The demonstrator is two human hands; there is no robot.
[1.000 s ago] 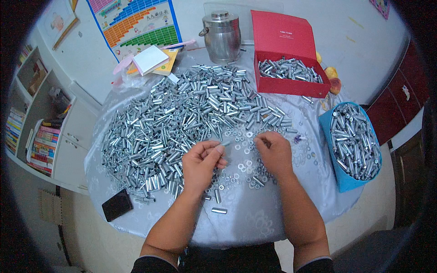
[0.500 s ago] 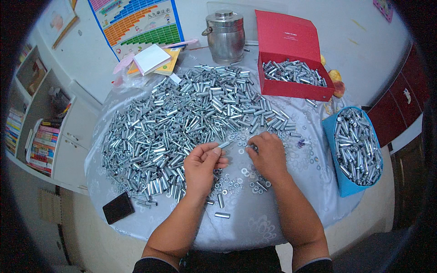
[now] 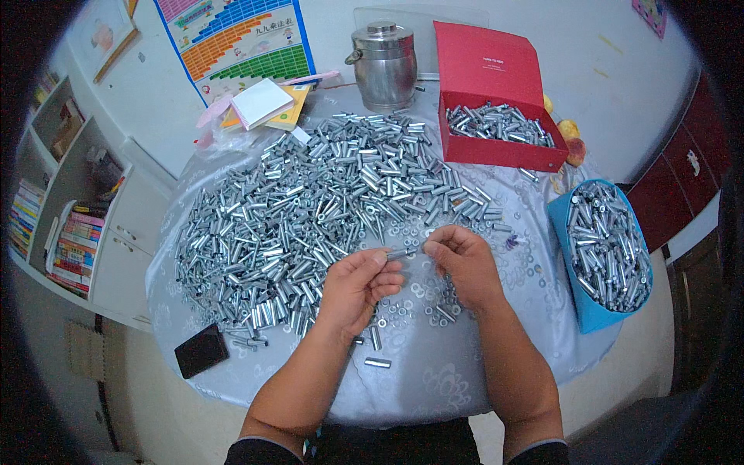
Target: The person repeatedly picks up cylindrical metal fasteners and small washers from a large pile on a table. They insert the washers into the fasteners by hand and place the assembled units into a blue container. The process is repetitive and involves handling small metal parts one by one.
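Between thumb and fingers, my left hand point(image 3: 358, 288) pinches a silvery metal sleeve point(image 3: 399, 253), which lies nearly level and points right. At its right end is my right hand point(image 3: 468, 267), thumb and fingertips pressed together. Whatever those fingers hold is small and hidden. Beyond and to the left of both hands spreads a large heap of metal sleeves and bolts point(image 3: 310, 209). Small washers point(image 3: 399, 308) lie scattered under and between the hands. A loose sleeve point(image 3: 377, 363) rests closer to me on the silvery tablecloth.
At the back right an open red box point(image 3: 504, 155) holds metal pieces. A blue bin point(image 3: 572, 256) full of assembled bolts stands on the right. A metal pot point(image 3: 385, 70), notebooks point(image 3: 262, 103) and fruit point(image 3: 572, 139) sit toward the back. A black phone point(image 3: 201, 352) lies at the left edge.
My right hand has risen from among the washers to the sleeve's end. My left hand has shifted slightly right, and the sleeve has turned nearly level.
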